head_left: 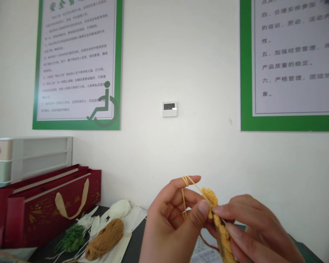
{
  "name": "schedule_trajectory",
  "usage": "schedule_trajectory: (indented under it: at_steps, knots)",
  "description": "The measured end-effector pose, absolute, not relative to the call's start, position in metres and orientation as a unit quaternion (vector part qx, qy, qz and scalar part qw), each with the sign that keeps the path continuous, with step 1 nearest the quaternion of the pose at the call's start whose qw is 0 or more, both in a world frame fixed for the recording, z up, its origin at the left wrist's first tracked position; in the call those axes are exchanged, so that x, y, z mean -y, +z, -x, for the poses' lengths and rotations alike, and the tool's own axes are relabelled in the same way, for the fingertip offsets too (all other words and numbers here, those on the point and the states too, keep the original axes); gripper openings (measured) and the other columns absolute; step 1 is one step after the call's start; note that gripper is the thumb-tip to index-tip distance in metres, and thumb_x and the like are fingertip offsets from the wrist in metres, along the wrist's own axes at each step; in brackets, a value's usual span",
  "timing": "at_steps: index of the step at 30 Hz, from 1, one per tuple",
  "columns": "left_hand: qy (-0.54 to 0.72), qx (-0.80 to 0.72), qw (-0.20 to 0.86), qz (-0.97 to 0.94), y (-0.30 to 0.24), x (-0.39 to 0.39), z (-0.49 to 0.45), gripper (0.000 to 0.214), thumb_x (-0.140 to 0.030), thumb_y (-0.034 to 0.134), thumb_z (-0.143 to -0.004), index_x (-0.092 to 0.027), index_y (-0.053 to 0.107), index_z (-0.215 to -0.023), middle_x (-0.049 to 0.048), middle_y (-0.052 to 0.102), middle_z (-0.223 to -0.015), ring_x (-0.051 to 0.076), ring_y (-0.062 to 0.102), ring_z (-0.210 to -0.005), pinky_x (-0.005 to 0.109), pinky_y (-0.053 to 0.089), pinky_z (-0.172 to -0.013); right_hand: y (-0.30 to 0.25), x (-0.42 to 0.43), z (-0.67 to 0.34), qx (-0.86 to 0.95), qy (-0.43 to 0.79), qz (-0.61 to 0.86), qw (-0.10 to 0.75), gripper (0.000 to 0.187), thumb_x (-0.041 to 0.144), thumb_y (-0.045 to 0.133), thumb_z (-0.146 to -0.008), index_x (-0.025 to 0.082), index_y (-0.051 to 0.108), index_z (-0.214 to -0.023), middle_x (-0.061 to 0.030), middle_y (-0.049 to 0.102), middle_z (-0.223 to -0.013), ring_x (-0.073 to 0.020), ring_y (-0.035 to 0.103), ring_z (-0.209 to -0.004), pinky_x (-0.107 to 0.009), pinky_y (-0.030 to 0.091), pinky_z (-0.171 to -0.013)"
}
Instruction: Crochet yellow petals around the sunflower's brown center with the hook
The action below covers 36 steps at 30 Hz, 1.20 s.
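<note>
My left hand (173, 219) is raised in front of me with yellow yarn (186, 180) looped over its extended index finger. Its thumb and other fingers pinch a small yellow crocheted piece (211, 197). My right hand (259, 228) is closed beside it, fingers pressed against the same piece, which runs down between the two hands. A thin hook may lie under the right fingers, but I cannot make it out. Both hands sit low in the view, above a dark table (135, 243).
On the table to the left lie skeins of tan yarn (105, 239), green yarn (71, 239) and white yarn (119, 209). A dark red gift bag (44, 204) stands at far left, plastic drawers (30, 157) behind it. Green-framed posters (76, 62) hang on the white wall.
</note>
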<state>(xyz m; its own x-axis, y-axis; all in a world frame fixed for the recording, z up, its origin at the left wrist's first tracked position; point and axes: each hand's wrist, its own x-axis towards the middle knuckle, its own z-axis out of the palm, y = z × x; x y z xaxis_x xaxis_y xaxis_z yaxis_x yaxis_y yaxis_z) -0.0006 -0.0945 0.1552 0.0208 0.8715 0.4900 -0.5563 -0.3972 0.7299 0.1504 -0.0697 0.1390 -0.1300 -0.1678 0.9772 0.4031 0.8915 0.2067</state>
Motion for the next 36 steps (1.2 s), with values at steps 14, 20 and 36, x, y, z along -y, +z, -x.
schedule_trajectory:
  at_steps: [14, 20, 36]
  knots:
    - [0.675, -0.163, 0.525, -0.493, 0.155, 0.093, 0.005, 0.037, -0.008, 0.086, -0.07, -0.016, 0.076, -0.104, 0.0016, 0.072, -0.075, 0.012, 0.068, -0.066, 0.02, 0.057, -0.064, 0.134, 0.065, -0.134, 0.659, -0.263, 0.064, 0.702, 0.023, 0.004, 0.064, -0.088, 0.023, 0.075, -0.095, -0.0036, 0.078, -0.081, -0.0158, 0.072, -0.062, -0.028, 0.061, -0.054]
    - [0.664, -0.183, 0.467, -0.555, 0.149, 0.096, 0.003, 0.045, -0.007, 0.078, -0.075, -0.023, 0.072, -0.117, 0.0022, 0.069, -0.09, 0.014, 0.067, -0.075, 0.025, 0.058, -0.072, 0.132, 0.069, -0.145, 0.698, -0.241, 0.095, 0.667, 0.022, 0.002, 0.065, -0.085, 0.021, 0.075, -0.094, -0.0051, 0.079, -0.087, -0.0178, 0.075, -0.068, -0.03, 0.064, -0.057]
    - [0.737, -0.357, 0.095, -0.566, 0.14, 0.098, -0.021, 0.031, -0.012, 0.071, -0.081, -0.03, 0.079, -0.105, 0.0045, 0.076, -0.091, 0.025, 0.069, -0.084, 0.034, 0.054, -0.079, 0.136, 0.069, -0.125, 0.629, -0.246, 0.053, 0.736, 0.029, -0.007, 0.064, -0.073, 0.016, 0.074, -0.088, -0.0056, 0.077, -0.086, -0.0144, 0.068, -0.067, -0.023, 0.054, -0.045]
